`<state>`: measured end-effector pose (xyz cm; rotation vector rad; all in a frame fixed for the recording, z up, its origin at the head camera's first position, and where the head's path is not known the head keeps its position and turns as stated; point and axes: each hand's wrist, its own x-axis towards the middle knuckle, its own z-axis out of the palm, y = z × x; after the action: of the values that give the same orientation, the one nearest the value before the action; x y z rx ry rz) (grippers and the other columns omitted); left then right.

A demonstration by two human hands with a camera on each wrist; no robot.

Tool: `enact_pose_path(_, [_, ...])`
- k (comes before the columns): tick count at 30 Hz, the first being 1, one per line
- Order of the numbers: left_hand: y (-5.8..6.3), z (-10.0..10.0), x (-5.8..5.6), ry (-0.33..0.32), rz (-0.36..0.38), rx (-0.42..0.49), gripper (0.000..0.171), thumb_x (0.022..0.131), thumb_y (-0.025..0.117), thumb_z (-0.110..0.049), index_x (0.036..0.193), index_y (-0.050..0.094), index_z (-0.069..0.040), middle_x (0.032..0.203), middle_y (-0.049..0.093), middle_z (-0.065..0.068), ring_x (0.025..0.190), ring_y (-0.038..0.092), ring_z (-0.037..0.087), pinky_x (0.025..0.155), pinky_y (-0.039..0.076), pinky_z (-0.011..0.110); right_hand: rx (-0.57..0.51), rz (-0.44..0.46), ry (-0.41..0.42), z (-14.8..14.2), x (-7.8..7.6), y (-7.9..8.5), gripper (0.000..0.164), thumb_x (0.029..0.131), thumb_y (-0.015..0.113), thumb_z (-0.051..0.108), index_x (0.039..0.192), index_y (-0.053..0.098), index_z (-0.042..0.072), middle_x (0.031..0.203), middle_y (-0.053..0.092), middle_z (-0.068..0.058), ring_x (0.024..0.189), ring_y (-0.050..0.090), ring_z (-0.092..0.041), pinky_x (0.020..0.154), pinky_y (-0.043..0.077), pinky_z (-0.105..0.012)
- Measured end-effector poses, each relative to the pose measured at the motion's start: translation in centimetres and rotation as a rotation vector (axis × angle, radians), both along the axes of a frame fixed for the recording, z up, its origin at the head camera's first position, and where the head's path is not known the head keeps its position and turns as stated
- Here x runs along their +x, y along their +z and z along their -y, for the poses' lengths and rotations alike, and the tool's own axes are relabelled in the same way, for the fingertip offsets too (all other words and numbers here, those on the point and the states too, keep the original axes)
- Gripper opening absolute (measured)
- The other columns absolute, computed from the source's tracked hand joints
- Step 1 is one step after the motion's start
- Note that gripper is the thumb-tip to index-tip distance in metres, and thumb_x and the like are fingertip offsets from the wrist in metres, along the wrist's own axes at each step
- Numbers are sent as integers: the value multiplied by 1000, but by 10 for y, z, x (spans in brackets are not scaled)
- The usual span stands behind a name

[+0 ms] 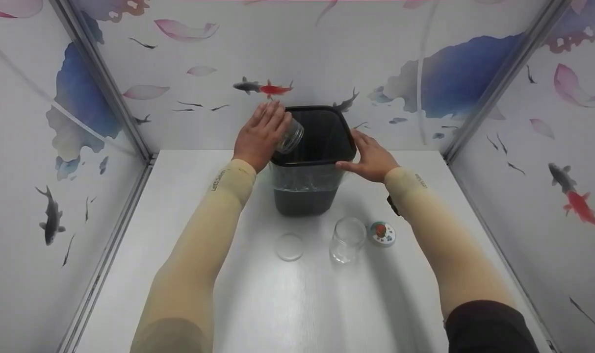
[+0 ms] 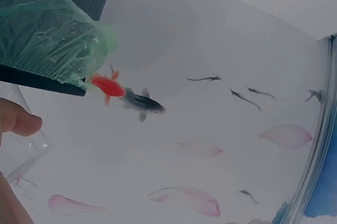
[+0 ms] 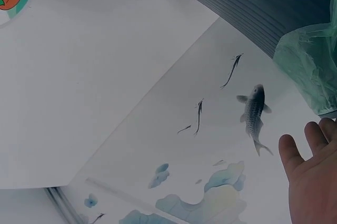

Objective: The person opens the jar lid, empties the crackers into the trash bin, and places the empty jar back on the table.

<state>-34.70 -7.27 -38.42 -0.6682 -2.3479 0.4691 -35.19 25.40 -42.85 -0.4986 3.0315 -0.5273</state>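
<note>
My left hand (image 1: 263,133) grips a clear glass jar (image 1: 291,137) on its side, with its mouth over the left part of a dark bin (image 1: 304,202). In the left wrist view, a thumb (image 2: 23,120) lies along the jar's glass (image 2: 29,153). A thin green plastic bag (image 2: 50,37) lines the bin and folds down outside its black rim. At the bin's right front corner, my right hand (image 1: 374,157) has its thumb and fingers spread against the rim. Those fingers (image 3: 293,154) look nearly straight in the right wrist view.
In front of the bin, a second clear glass jar (image 1: 347,241) stands on the white table (image 1: 287,304). Right of it lies a printed round lid (image 1: 382,234), and to its left a clear round disc (image 1: 289,247). Printed panels (image 1: 179,83) enclose the back and both sides.
</note>
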Motion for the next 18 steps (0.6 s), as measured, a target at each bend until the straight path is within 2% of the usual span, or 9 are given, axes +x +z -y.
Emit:
enact_pose_path(2, [-4, 2, 2, 22, 34, 163, 69, 88, 67, -2, 148, 35, -9, 153, 36, 14, 149, 19, 28, 120, -3, 40, -3, -5, 3, 0, 0, 0, 114, 80, 51, 83, 161, 7, 18, 165, 12, -9, 149, 16, -32, 116, 22, -54])
enact_pose_path(5, [-12, 7, 6, 36, 67, 477, 70, 85, 68, -11, 147, 37, -9, 152, 39, 13, 148, 22, 26, 120, -2, 39, -4, -10, 0, 1, 0, -1, 113, 79, 51, 84, 162, 8, 19, 165, 13, -8, 149, 17, -31, 116, 23, -53])
enact_pose_path(8, [-25, 17, 12, 8, 27, 763, 75, 82, 74, -26, 146, 40, -8, 149, 45, 12, 144, 32, 24, 120, 5, 39, -7, -2, -1, 2, 2, -2, 114, 79, 51, 84, 161, 8, 18, 165, 13, -9, 149, 17, -32, 116, 22, -53])
enact_pose_path(10, [-34, 24, 16, -16, -16, 914, 81, 78, 79, -35, 144, 42, -8, 145, 49, 11, 138, 40, 24, 119, 12, 38, -6, 1, -6, 2, 2, -2, 114, 79, 51, 84, 161, 9, 18, 165, 13, -10, 149, 17, -32, 116, 22, -53])
enact_pose_path(12, [-44, 31, 22, -12, -42, 1019, 84, 77, 80, -41, 143, 42, -8, 141, 52, 11, 132, 46, 25, 118, 18, 39, -3, 1, -7, 1, 2, -2, 114, 79, 50, 85, 161, 9, 17, 165, 13, -10, 149, 18, -32, 117, 21, -53])
enact_pose_path(14, [-55, 40, 29, 17, -38, 1100, 87, 76, 80, -46, 143, 42, -7, 138, 54, 12, 126, 50, 26, 116, 21, 39, 1, -4, -9, 0, 1, 0, 114, 79, 50, 85, 161, 9, 17, 165, 14, -10, 149, 18, -31, 117, 21, -52])
enact_pose_path(18, [-88, 59, 47, 91, 39, 1203, 91, 75, 81, -48, 144, 40, -5, 135, 55, 12, 123, 50, 28, 113, 25, 41, 3, 9, -17, 1, 1, 1, 115, 78, 50, 85, 162, 7, 18, 165, 13, -10, 149, 18, -32, 116, 21, -54])
